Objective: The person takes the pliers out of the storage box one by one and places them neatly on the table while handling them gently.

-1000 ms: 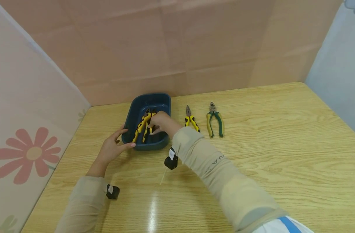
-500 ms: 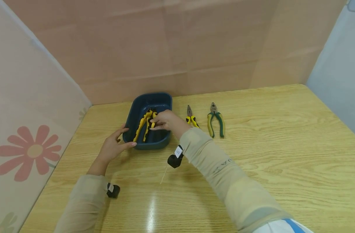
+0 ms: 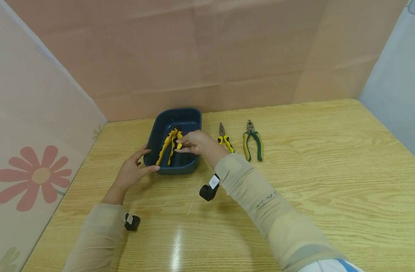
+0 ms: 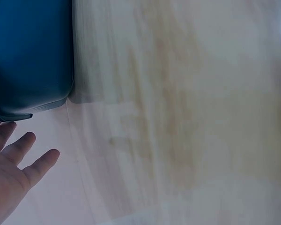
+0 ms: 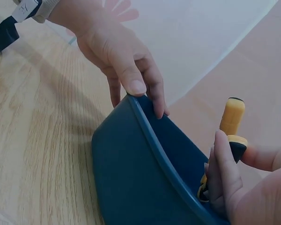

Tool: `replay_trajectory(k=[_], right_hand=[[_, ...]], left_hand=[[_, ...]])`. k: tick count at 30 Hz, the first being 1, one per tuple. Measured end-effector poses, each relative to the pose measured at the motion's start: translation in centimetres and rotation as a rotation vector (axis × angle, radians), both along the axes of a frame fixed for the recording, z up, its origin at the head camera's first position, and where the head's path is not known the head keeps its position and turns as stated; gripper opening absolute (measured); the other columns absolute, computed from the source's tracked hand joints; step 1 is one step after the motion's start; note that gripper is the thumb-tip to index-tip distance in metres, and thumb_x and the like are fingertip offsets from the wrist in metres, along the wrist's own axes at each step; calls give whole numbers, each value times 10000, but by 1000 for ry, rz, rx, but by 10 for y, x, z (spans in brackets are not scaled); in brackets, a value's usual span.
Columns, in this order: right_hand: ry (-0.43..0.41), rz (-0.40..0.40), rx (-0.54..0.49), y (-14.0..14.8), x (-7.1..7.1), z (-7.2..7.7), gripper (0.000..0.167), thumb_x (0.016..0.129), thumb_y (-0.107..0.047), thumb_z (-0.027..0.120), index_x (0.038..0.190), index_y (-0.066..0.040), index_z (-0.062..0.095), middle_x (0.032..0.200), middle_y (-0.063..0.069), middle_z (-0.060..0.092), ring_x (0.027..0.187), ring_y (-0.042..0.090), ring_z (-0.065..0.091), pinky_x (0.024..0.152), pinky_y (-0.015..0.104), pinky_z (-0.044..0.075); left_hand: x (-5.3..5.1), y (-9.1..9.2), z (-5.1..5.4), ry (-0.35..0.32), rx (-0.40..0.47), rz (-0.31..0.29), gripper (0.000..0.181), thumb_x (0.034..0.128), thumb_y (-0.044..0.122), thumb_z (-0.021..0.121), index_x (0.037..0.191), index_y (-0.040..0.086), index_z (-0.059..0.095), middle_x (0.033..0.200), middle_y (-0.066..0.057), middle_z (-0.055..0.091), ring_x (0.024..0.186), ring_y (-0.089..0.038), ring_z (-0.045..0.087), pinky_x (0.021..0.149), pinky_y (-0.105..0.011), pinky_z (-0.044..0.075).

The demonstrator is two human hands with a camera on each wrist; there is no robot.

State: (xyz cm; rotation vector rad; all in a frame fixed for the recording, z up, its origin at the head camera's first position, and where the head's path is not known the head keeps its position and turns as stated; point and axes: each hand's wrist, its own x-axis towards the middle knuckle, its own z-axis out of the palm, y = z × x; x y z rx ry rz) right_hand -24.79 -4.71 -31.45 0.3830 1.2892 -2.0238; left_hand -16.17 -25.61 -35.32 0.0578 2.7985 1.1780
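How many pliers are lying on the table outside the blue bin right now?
2. The yellow-and-black needle-nose pliers lie just right of the bin, handle ends partly covered by the right arm; the green-and-yellow combination pliers lie further right. The arm could hide more.

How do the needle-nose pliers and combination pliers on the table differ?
The needle-nose pliers have a long, tapering nose; the combination pliers have a blunt, rounded one. The needle-nose pliers' handles are yellow and black; the combination pliers' are green and yellow. The right arm partly hides the needle-nose pliers; the combination pliers show whole. Both lie on the table, noses pointing away.
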Motion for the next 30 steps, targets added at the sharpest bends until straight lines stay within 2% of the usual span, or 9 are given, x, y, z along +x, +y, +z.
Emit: replay_trajectory(k=[3,8,18,30], right_hand=[[2,-4,-21,3,3,2,743,805,140,491,1389,-82,88,1334,203,266,1164,337,352,725,358,498],[22,21,-45,8,6,6,710,821,132,470,1385,-58,84,1330,195,266,1169,324,347,774,354,479],[140,106,-33,18,18,17,566,838,79,485,1334,52,212,1283,182,318,1126,311,401,770,318,483],[205,100,-122,39,29,22,557,855,93,441,1339,60,167,1314,224,261,1180,348,323,854,356,431]], left_hand=[[0,0,0,-1,-7,-2,821,693,487,651,1333,87,327,1427,8,127,1256,-322,172,956,-500,270],[0,-1,-1,-2,-15,-4,782,719,429,659,1333,76,327,1428,-3,125,1256,-320,173,954,-501,272],[-1,0,-2,6,-1,-14,775,728,413,657,1331,59,323,1428,-19,121,1263,-303,160,957,-504,265],[-3,1,-2,14,2,-18,828,693,491,647,1329,67,329,1429,-27,129,1264,-300,162,958,-498,269]])
